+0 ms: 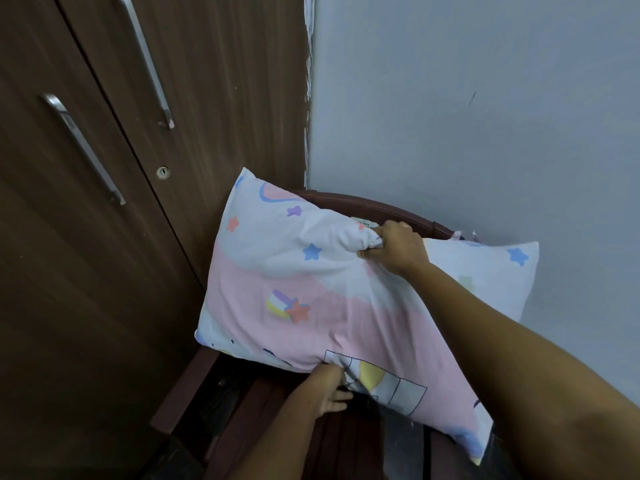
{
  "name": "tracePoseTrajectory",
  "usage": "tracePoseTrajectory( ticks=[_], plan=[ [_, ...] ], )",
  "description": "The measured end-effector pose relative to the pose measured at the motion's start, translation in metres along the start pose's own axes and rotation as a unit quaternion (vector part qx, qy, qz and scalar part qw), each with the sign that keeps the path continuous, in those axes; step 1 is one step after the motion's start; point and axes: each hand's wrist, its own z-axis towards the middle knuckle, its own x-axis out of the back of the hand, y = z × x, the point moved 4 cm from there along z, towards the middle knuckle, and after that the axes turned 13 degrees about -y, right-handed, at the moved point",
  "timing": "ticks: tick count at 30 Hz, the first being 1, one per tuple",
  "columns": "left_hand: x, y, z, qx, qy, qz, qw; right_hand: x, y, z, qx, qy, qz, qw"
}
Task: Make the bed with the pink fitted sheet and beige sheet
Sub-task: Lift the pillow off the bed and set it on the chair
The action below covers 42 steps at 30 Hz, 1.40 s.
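Pillow (298,271) tilts over the dark red chair (183,393) beside the wardrobe (69,271); my right hand (394,247) has its grip clamped on the top edge, my left hand (325,384) is at the bottom edge, its grip I cannot tell.

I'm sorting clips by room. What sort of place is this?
Probably a bedroom corner: a wooden wardrobe with long metal handles, a star-print pillow, and a second pillow behind it against the wall.
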Motion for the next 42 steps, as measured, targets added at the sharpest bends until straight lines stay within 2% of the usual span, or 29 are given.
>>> tracePoseTrajectory(
  ticks=[3, 5, 6, 8, 10, 12, 13, 14, 16, 18, 20, 24, 27, 29, 31, 33, 35, 38, 40, 42],
  plan=[
    [0.000, 0.004, 0.001, 0.105, -0.023, 0.191, 0.976, -0.011, 0.013, -0.003, 0.000, 0.030, -0.067, 0.997],
    [0.005, 0.024, 0.005, 0.114, -0.005, 0.303, 0.946, -0.023, 0.016, -0.004, 0.020, 0.039, -0.105, 0.994],
    [0.009, 0.042, 0.005, 0.068, 0.046, 0.357, 0.930, -0.029, 0.015, -0.002, 0.030, 0.037, -0.125, 0.991],
    [0.010, 0.087, -0.007, -0.085, 0.217, 0.440, 0.867, -0.038, 0.015, 0.002, 0.035, 0.020, -0.154, 0.987],
    [0.005, 0.128, -0.031, -0.241, 0.349, 0.425, 0.800, -0.042, 0.021, 0.008, 0.011, -0.010, -0.150, 0.989],
    [-0.002, 0.162, -0.047, -0.342, 0.409, 0.429, 0.729, -0.044, 0.027, 0.013, -0.014, -0.032, -0.141, 0.989],
    [-0.003, 0.175, -0.044, -0.347, 0.406, 0.468, 0.704, -0.042, 0.029, 0.015, -0.019, -0.040, -0.141, 0.989],
    [-0.002, 0.185, -0.035, -0.321, 0.388, 0.516, 0.693, -0.041, 0.031, 0.017, -0.020, -0.050, -0.141, 0.989],
    [0.006, 0.188, -0.009, -0.237, 0.332, 0.574, 0.710, -0.033, 0.035, 0.021, -0.023, -0.087, -0.137, 0.986],
    [0.016, 0.187, 0.010, -0.207, 0.302, 0.575, 0.732, -0.020, 0.049, 0.024, -0.044, -0.128, -0.139, 0.981],
    [0.018, 0.187, 0.019, -0.196, 0.301, 0.577, 0.734, -0.005, 0.075, 0.022, -0.082, -0.145, -0.137, 0.976],
    [0.006, 0.192, 0.025, -0.151, 0.328, 0.575, 0.735, 0.010, 0.118, 0.002, -0.128, -0.112, -0.075, 0.983],
    [-0.014, 0.193, 0.031, -0.133, 0.324, 0.580, 0.736, 0.003, 0.122, 0.004, -0.137, -0.157, -0.040, 0.977],
    [-0.022, 0.194, 0.036, -0.128, 0.319, 0.584, 0.736, -0.005, 0.127, 0.007, -0.159, -0.214, -0.003, 0.964],
    [-0.024, 0.192, 0.039, -0.125, 0.314, 0.580, 0.741, -0.013, 0.137, 0.006, -0.193, -0.269, 0.080, 0.940],
    [-0.025, 0.188, 0.042, -0.118, 0.310, 0.584, 0.741, -0.017, 0.149, 0.003, -0.213, -0.290, 0.165, 0.918],
    [-0.028, 0.185, 0.044, -0.107, 0.312, 0.590, 0.737, -0.018, 0.159, 0.004, -0.217, -0.284, 0.171, 0.918],
    [-0.032, 0.186, 0.047, -0.083, 0.314, 0.592, 0.737, -0.023, 0.161, 0.007, -0.210, -0.233, 0.030, 0.949],
    [-0.032, 0.187, 0.050, -0.068, 0.308, 0.592, 0.742, -0.026, 0.151, 0.001, -0.200, -0.154, -0.059, 0.966],
    [-0.030, 0.184, 0.052, -0.058, 0.301, 0.595, 0.743, -0.026, 0.135, -0.007, -0.152, -0.059, -0.140, 0.977]
  ],
)
